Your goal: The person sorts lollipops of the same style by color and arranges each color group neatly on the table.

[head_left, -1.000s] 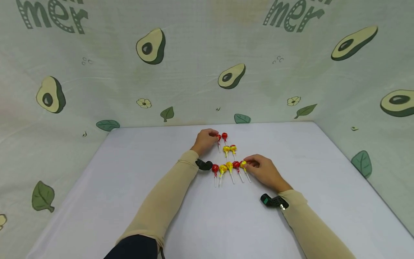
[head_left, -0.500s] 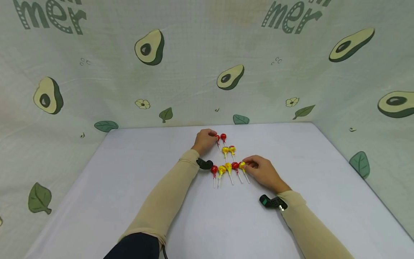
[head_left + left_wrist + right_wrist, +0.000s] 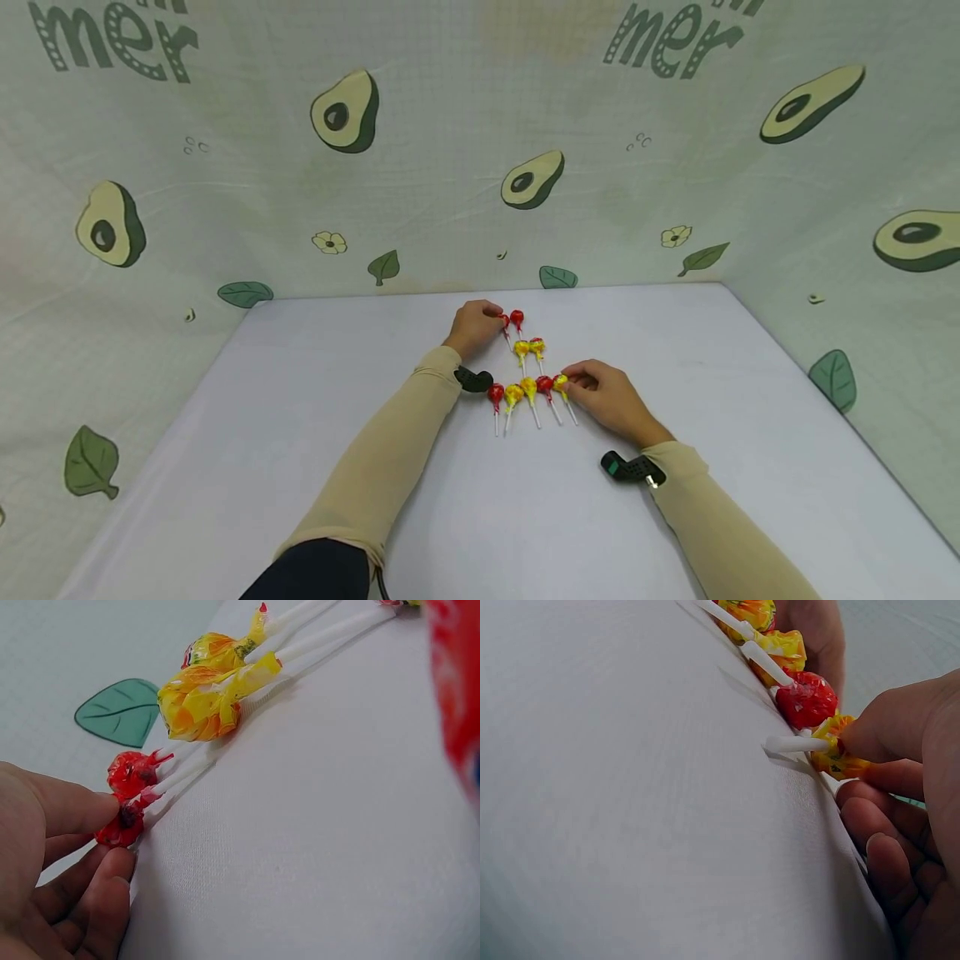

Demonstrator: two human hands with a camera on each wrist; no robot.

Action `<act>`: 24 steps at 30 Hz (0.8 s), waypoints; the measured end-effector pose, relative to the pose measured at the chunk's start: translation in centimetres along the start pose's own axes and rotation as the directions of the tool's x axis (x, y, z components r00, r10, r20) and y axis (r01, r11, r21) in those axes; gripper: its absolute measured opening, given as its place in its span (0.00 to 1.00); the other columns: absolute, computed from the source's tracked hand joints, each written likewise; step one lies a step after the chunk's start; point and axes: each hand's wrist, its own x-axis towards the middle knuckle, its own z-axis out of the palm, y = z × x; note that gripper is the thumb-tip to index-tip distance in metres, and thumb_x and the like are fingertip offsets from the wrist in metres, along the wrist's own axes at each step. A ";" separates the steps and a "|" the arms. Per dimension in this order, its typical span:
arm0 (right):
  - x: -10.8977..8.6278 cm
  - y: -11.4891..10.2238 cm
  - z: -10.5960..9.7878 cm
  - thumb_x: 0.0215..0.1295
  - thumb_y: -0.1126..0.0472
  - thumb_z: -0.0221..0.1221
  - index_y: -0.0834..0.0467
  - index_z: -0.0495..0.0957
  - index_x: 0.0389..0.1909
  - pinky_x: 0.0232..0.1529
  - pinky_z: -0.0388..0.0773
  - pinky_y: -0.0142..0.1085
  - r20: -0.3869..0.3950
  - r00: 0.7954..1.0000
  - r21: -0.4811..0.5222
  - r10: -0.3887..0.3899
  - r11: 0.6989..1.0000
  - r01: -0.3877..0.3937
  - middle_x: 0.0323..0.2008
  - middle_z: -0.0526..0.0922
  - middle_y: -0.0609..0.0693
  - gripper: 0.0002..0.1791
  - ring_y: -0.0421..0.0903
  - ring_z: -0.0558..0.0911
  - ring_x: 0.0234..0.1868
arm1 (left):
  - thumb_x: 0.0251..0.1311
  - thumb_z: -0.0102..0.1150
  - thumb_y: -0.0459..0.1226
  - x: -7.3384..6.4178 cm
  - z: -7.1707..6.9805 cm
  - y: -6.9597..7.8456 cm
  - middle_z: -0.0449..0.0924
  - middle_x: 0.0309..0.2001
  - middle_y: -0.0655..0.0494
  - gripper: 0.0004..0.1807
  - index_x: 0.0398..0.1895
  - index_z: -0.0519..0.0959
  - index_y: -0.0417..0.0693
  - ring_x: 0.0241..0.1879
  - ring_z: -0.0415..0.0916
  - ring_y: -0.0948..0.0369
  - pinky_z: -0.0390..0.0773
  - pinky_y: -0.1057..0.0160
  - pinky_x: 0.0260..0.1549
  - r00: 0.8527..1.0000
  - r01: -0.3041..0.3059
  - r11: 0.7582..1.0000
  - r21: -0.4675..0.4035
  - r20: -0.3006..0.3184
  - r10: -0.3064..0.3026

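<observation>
Wrapped lollipops lie on the white table in three rows. At the far row my left hand [image 3: 476,327] pinches the head of a red lollipop [image 3: 122,825] between thumb and fingers, and a second red lollipop [image 3: 517,317] lies right beside it. Two yellow lollipops [image 3: 199,705] form the middle row. In the near row, my right hand [image 3: 611,398] pinches the yellow lollipop [image 3: 832,746] at the right end by its head. To its left lie a red lollipop [image 3: 807,700], two yellow ones and another red lollipop [image 3: 496,395]. All sticks point toward the person.
The white table [image 3: 480,517] stretches out around the rows. A cloth [image 3: 450,167] printed with avocados and leaves hangs behind it and along both sides. Black straps with small devices sit on both wrists.
The head view has shifted very slightly. Both hands stay where they were on their lollipops, and the rows look the same.
</observation>
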 end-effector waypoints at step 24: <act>-0.1 -0.2 -0.1 0.67 0.58 0.63 0.56 0.82 0.52 0.45 0.76 0.43 0.007 1.000 -0.003 0.004 1.000 -0.004 0.41 0.82 0.48 0.14 0.46 0.77 0.40 | 0.67 0.62 0.41 0.3 0.2 -0.4 0.82 0.50 0.54 0.13 0.51 0.83 0.48 0.51 0.75 0.56 0.74 0.54 0.54 1.000 -0.021 1.000 0.017 -0.009 0.021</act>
